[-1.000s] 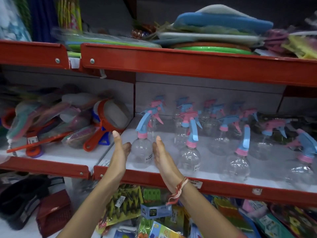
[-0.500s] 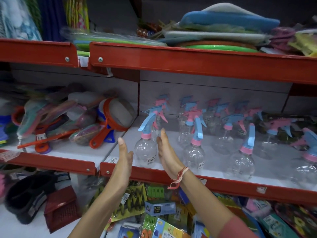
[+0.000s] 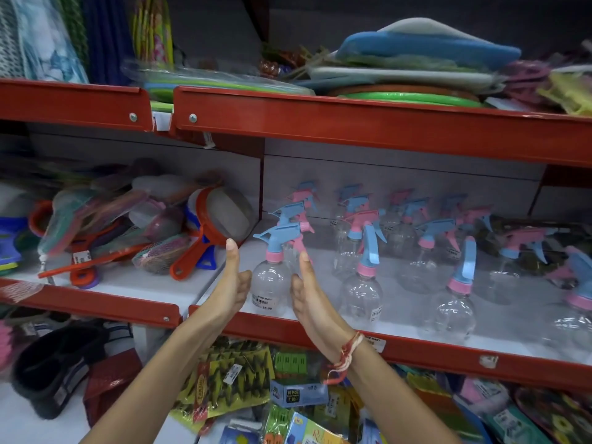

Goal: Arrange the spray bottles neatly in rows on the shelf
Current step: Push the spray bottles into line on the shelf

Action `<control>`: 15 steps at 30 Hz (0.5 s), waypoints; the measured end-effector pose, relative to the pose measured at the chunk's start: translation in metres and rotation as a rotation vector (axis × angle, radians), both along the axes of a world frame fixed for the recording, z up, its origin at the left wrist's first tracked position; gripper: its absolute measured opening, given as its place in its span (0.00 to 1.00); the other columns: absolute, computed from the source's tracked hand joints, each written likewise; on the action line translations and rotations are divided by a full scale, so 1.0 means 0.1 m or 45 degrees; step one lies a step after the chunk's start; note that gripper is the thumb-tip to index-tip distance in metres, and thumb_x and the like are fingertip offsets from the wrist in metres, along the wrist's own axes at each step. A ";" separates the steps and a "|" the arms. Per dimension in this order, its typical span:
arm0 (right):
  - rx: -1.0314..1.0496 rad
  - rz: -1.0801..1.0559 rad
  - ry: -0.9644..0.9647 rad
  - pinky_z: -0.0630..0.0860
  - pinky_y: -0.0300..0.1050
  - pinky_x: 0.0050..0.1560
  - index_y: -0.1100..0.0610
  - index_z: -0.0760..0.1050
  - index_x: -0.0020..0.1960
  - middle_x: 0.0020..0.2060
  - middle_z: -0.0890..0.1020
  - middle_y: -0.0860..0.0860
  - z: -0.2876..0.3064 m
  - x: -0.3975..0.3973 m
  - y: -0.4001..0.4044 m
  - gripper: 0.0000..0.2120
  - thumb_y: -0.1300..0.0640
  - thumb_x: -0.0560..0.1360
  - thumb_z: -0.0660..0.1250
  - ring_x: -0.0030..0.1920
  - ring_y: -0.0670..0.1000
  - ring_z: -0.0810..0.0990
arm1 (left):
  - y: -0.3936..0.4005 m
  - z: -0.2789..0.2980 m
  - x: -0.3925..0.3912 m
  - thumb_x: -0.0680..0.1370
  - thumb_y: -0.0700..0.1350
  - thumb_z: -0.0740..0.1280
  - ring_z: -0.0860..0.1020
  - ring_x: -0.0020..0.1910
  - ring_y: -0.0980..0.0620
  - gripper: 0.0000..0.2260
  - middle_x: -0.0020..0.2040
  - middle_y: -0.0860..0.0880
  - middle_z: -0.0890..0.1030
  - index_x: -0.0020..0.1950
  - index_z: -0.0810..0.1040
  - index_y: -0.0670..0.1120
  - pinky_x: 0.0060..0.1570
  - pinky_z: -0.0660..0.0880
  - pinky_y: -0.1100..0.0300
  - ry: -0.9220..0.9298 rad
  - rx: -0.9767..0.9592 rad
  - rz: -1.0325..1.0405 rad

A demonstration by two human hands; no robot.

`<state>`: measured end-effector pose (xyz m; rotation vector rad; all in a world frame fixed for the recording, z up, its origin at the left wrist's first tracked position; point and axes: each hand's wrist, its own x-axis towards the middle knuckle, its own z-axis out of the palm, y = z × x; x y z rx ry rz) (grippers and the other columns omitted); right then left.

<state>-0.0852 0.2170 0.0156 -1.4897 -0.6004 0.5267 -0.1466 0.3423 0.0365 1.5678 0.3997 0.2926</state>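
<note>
Front-left bottle (image 3: 271, 285) standing at the shelf (image 3: 416, 349) lip, left hand (image 3: 231, 283) and right hand (image 3: 304, 291) flat and wide either side, just beside it, holding nothing. Best to press both palms evenly, low on the belly, then slide straight back in line with the column behind. Easy on the push, looks light and tippy.

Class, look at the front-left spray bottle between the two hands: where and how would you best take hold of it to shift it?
Grip the clear round body of the front-left spray bottle, coming from both sides as the left hand and right hand flank it. It stands upright, widest there; the blue trigger head juts sideways and would probably tip it.
</note>
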 end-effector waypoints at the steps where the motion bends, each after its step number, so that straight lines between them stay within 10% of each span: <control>1: -0.005 -0.006 0.004 0.48 0.51 0.77 0.44 0.44 0.77 0.78 0.52 0.50 0.00 -0.01 -0.01 0.38 0.27 0.72 0.44 0.77 0.48 0.53 | 0.02 -0.02 0.01 0.63 0.79 0.40 0.74 0.59 0.50 0.48 0.57 0.49 0.74 0.59 0.75 0.44 0.61 0.66 0.59 0.002 -0.013 0.002; 10: -0.044 -0.001 0.004 0.47 0.52 0.77 0.44 0.44 0.77 0.78 0.50 0.50 0.00 -0.04 -0.02 0.39 0.26 0.71 0.44 0.77 0.48 0.50 | -0.08 -0.01 -0.05 0.75 0.65 0.36 0.61 0.74 0.46 0.41 0.74 0.39 0.64 0.71 0.63 0.35 0.73 0.52 0.55 -0.033 0.075 -0.034; 15: -0.083 -0.008 -0.028 0.48 0.52 0.77 0.43 0.47 0.77 0.78 0.52 0.48 0.01 -0.06 -0.09 0.41 0.25 0.70 0.44 0.77 0.47 0.52 | -0.08 -0.06 -0.05 0.61 0.79 0.41 0.59 0.75 0.48 0.53 0.77 0.43 0.60 0.75 0.57 0.45 0.75 0.52 0.50 -0.018 0.034 0.152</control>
